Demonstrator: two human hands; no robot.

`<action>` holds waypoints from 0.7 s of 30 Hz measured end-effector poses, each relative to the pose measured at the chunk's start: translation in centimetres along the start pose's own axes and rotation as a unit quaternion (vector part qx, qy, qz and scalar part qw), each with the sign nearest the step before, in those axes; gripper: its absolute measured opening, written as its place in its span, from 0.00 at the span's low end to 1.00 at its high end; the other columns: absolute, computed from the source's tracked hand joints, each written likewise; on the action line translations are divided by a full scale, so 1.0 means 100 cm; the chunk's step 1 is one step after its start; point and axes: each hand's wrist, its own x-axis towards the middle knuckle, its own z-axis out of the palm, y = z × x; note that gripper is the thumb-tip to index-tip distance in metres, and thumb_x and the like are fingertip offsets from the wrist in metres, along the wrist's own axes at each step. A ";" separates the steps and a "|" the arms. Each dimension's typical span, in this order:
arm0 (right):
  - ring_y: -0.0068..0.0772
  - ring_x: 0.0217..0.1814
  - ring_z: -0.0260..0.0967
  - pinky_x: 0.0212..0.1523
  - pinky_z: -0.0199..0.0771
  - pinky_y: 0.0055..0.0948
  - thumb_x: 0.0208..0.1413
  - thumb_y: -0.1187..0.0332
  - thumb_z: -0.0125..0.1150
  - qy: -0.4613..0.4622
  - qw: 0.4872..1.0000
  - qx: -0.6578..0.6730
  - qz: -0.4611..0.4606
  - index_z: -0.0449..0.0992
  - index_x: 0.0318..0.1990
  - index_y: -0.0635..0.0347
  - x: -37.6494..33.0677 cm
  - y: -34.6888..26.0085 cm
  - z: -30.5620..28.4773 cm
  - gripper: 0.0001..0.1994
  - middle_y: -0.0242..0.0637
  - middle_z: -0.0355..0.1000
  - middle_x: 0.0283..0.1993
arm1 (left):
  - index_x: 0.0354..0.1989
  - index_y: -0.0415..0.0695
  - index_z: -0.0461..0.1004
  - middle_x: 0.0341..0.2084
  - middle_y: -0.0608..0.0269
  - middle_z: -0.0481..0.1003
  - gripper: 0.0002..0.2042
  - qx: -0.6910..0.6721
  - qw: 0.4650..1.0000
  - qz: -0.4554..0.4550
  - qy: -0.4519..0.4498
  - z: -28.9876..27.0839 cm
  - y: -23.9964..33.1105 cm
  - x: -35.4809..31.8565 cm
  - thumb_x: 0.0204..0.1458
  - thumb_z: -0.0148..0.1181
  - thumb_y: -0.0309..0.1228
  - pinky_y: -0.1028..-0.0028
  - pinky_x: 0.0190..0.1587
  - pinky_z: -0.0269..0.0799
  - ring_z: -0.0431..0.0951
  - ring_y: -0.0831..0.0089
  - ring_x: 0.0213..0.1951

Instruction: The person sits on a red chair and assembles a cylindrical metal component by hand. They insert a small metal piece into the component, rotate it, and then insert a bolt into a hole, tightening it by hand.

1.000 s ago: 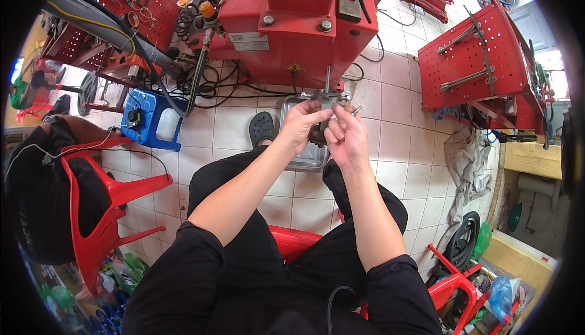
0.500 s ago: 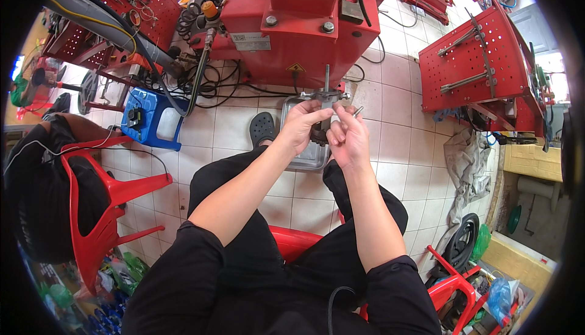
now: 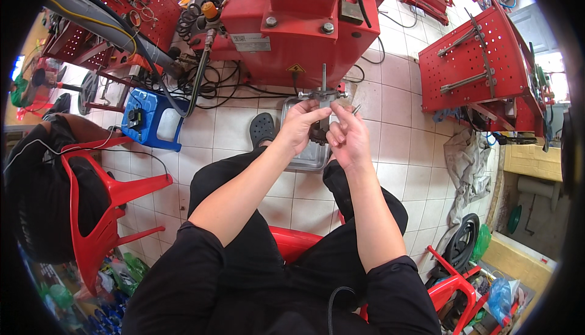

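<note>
A metal tool with a crossbar and a long upright rod [image 3: 325, 77], like a screw puller, stands over a dark, greasy metal part [image 3: 317, 134]. Both sit above a shallow silvery tray [image 3: 304, 165] on the floor in front of me. My left hand [image 3: 298, 128] is closed at the tool's near left side, its thumb pointing right; the fingers hide what they grip. My right hand [image 3: 349, 138] has its fingers curled, and a short shiny metal rod [image 3: 356, 109] sticks out past the index finger. The two thumbs and fingertips nearly meet, covering the tool's middle.
A big red machine [image 3: 262, 67] stands just beyond the tray, with black cables on the tiles. There is a blue stool [image 3: 149, 119] to the left and a red chair [image 3: 100, 195] with a seated person. A red perforated tool stand [image 3: 475, 61] is at the right.
The upright rod has shifted slightly left, and the short rod's end has drawn in a little by the right fingers. Both hands stay almost in place.
</note>
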 end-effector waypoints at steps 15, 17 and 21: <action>0.46 0.31 0.70 0.32 0.66 0.38 0.59 0.67 0.50 0.059 0.736 -0.623 -0.258 0.71 0.34 0.65 -0.003 -0.018 0.003 0.09 0.48 0.73 0.32 | 0.41 0.39 0.74 0.36 0.65 0.77 0.14 0.078 0.995 0.062 0.004 0.000 0.001 0.002 0.43 0.66 0.21 0.79 0.44 0.68 0.75 0.81 0.38; 0.47 0.31 0.71 0.34 0.68 0.37 0.57 0.69 0.52 0.054 0.701 -0.644 -0.303 0.71 0.36 0.66 -0.004 -0.019 0.004 0.08 0.47 0.73 0.32 | 0.41 0.38 0.74 0.36 0.65 0.77 0.15 0.079 0.995 0.065 0.004 0.002 0.001 0.002 0.43 0.66 0.21 0.79 0.44 0.68 0.75 0.80 0.38; 0.45 0.31 0.72 0.34 0.71 0.34 0.53 0.73 0.57 0.041 0.697 -0.615 -0.367 0.72 0.38 0.66 -0.008 -0.020 0.010 0.07 0.45 0.73 0.32 | 0.41 0.38 0.74 0.36 0.64 0.77 0.15 0.079 0.994 0.068 0.011 0.002 0.001 0.002 0.44 0.66 0.21 0.80 0.43 0.69 0.75 0.80 0.37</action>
